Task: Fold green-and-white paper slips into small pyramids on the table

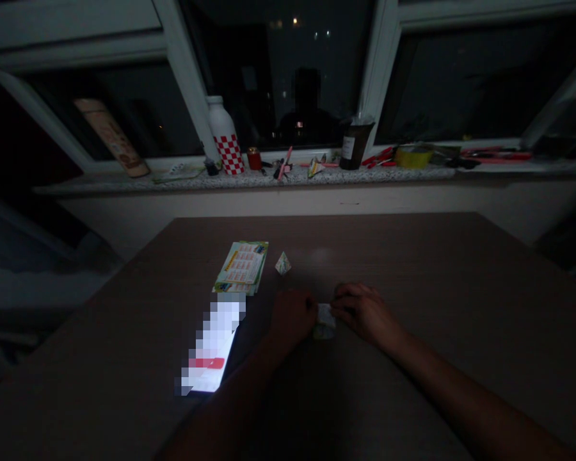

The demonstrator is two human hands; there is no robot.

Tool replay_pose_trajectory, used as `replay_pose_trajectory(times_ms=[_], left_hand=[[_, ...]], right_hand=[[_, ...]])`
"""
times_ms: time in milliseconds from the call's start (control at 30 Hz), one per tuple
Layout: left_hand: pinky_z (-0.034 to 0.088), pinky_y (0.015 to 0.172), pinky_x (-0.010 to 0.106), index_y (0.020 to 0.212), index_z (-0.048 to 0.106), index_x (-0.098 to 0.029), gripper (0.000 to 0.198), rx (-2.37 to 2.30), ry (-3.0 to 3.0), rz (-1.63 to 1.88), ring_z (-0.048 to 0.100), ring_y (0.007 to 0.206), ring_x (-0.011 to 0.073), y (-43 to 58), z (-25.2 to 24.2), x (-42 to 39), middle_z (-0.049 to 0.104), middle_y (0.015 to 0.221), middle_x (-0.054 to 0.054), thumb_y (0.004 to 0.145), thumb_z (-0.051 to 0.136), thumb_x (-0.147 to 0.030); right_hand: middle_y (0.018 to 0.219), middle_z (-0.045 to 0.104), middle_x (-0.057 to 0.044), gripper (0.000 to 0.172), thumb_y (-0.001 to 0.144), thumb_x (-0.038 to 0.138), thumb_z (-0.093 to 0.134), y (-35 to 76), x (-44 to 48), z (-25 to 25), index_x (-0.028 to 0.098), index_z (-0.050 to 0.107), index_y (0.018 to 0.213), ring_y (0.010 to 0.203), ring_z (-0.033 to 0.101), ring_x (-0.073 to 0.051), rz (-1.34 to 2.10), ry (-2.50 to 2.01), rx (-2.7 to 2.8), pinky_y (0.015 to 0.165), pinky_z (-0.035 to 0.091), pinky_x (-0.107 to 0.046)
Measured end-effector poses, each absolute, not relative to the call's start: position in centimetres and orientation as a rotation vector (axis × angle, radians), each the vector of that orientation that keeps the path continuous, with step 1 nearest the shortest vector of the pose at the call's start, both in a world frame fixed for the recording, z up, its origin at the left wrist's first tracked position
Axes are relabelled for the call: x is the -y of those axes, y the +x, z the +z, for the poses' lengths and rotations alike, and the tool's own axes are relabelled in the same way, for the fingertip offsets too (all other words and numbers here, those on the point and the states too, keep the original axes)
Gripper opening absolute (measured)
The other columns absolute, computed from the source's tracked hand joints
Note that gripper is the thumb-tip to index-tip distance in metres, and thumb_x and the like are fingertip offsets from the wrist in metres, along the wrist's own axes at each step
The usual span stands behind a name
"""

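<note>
Both of my hands rest on the brown table (436, 282) and pinch a small folded piece of printed paper (324, 321) between them. My left hand (292, 317) closes on its left side, my right hand (362, 310) on its right side. A finished little folded paper shape (283, 263) stands just beyond them. A stack of printed paper sheets (242, 267) lies to the left of that shape. A lit phone (214, 349) lies beside my left forearm.
The room is dark. On the stone windowsill (125, 182) stand a red-and-white checked bottle (226, 137), a leaning cardboard tube (112, 137), a dark cup (354, 144), a roll of yellow tape (413, 156) and red tools (494, 153).
</note>
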State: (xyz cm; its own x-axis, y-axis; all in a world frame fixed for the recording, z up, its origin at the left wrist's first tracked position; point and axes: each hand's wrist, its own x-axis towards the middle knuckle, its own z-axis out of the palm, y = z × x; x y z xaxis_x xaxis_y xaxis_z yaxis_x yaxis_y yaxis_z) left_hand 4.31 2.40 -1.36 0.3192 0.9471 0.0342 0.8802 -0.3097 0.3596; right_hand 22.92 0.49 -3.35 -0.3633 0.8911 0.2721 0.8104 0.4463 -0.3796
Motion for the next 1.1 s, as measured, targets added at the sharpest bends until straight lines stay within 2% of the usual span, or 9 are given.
replay_pose_trajectory(times_ms=[533, 1100], left_hand=[[0.041, 0.076, 0.031, 0.082, 0.069, -0.018, 0.020, -1.652, 2.324, 0.363, 0.061, 0.076, 0.0193, 4.27, -1.83, -2.46, 0.069, 0.081, 0.006, 0.081, 0.049, -0.023], [0.040, 0.076, 0.031, 0.082, 0.069, -0.018, 0.022, -1.665, 2.301, 0.328, 0.062, 0.078, 0.0196, 4.31, -1.29, -2.29, 0.070, 0.082, 0.006, 0.081, 0.048, -0.023]], right_hand=[[0.106, 0.064, -0.003, 0.015, 0.080, 0.031, 0.066, 23.46, -0.28, -3.38, 0.029, 0.072, 0.093, 0.099, 0.057, -0.023, 0.304, -1.406, 2.299, 0.086, 0.041, -0.040], [0.111, 0.063, -0.004, 0.031, 0.071, 0.034, 0.072, 23.62, 0.18, -2.66, 0.031, 0.070, 0.102, 0.106, 0.054, -0.027, 0.326, -1.437, 2.315, 0.091, 0.039, -0.044]])
